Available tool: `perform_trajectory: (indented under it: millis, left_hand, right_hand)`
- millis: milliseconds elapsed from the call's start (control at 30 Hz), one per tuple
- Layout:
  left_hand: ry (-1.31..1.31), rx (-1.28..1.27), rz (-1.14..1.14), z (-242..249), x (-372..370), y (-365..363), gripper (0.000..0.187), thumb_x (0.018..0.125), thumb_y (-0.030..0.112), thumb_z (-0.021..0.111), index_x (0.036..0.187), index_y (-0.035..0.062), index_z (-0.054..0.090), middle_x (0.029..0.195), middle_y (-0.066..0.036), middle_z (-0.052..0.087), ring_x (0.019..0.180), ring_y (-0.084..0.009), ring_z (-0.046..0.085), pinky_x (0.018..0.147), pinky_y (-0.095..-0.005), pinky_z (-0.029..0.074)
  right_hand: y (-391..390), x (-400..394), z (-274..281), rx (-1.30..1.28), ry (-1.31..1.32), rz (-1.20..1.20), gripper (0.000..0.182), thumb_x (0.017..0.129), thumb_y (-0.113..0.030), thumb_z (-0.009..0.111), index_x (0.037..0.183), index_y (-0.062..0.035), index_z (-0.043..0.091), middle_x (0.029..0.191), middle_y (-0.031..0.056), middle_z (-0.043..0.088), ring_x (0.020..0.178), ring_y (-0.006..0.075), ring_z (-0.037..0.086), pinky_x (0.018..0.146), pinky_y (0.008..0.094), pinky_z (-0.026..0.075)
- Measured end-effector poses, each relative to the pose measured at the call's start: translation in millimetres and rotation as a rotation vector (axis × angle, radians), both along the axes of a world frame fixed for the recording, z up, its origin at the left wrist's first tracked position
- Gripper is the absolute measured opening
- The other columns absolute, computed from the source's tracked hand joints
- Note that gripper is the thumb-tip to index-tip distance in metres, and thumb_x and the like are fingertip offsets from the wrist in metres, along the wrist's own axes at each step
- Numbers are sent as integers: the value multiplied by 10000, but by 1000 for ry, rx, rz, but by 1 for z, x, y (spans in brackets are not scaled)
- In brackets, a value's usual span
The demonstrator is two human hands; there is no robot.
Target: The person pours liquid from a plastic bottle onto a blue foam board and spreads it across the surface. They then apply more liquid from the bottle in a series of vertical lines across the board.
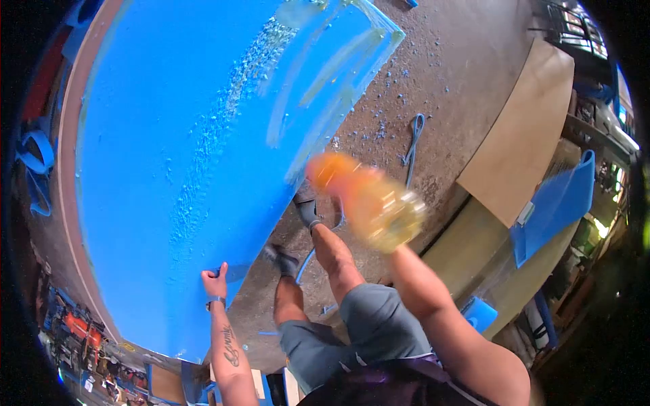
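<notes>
My right hand (359, 193), smeared by motion, is wrapped round a clear yellowish bottle (401, 220) with an orange top. It holds the bottle tilted in the air, off the right edge of a large blue foam sheet (142, 155). My left hand (215, 281) rests on the near part of that sheet, fingers curled and thumb raised; whatever is in it, if anything, is hidden. A dark patch lies on the blue beside this hand. Blue crumbs (203, 149) form a long band across the sheet, and dull smears (338, 64) mark its far right corner.
Blue scraps litter the concrete floor (467, 61), with a looped blue strip (415, 135) among them. A brown board (521, 128) and a bent blue sheet (555, 210) stand at the right. Cluttered shelves line the far right; my feet are beside the foam sheet.
</notes>
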State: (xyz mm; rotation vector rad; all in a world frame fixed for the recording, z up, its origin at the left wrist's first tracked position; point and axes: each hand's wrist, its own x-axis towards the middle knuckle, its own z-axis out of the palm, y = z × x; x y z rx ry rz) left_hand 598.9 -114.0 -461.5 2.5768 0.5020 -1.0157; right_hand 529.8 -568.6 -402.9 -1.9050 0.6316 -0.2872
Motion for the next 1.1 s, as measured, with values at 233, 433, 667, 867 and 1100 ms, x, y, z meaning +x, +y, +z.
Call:
perform_trajectory:
  millis: [233, 433, 667, 867, 1100]
  left_hand:
    - [78, -146, -35, 5, 3, 17, 607, 632, 432, 812, 796, 76, 347, 743, -19, 387, 678, -161, 368, 605, -317, 379]
    - [291, -148, -123, 9, 22, 22, 610, 613, 423, 825, 814, 75, 367, 755, -38, 433, 673, -159, 382, 595, -313, 388]
    - [308, -133, -155, 23, 24, 18, 652, 575, 422, 837, 876, 48, 396, 846, -106, 496, 773, -217, 473, 708, -353, 430]
    - [349, -90, -119, 27, 29, 13, 694, 545, 419, 844, 918, 43, 395, 932, -159, 502, 882, -279, 502, 778, -380, 432]
    - [332, -146, -6, 5, 15, 30, 682, 539, 391, 843, 896, 54, 369, 906, -138, 488, 864, -284, 486, 781, -385, 428]
  right_hand:
    - [-65, 52, -1, -434, -24, -487, 123, 837, -130, 630, 895, -22, 618, 842, 43, 616, 748, 157, 538, 667, 305, 451]
    - [160, 11, 5, 105, -33, 158, 131, 825, -120, 616, 922, -33, 606, 887, 62, 607, 797, 185, 546, 700, 311, 458]
    - [11, 126, -17, -362, -104, 17, 155, 812, -107, 600, 954, -45, 592, 940, 83, 597, 853, 217, 555, 738, 319, 467]
    - [45, 173, -18, -538, -139, -214, 185, 801, -97, 586, 982, -56, 580, 985, 102, 589, 902, 246, 563, 771, 325, 474]
    - [189, 130, -11, 244, -140, 545, 229, 782, -93, 573, 1009, -69, 560, 1031, 128, 580, 953, 295, 573, 795, 341, 487]
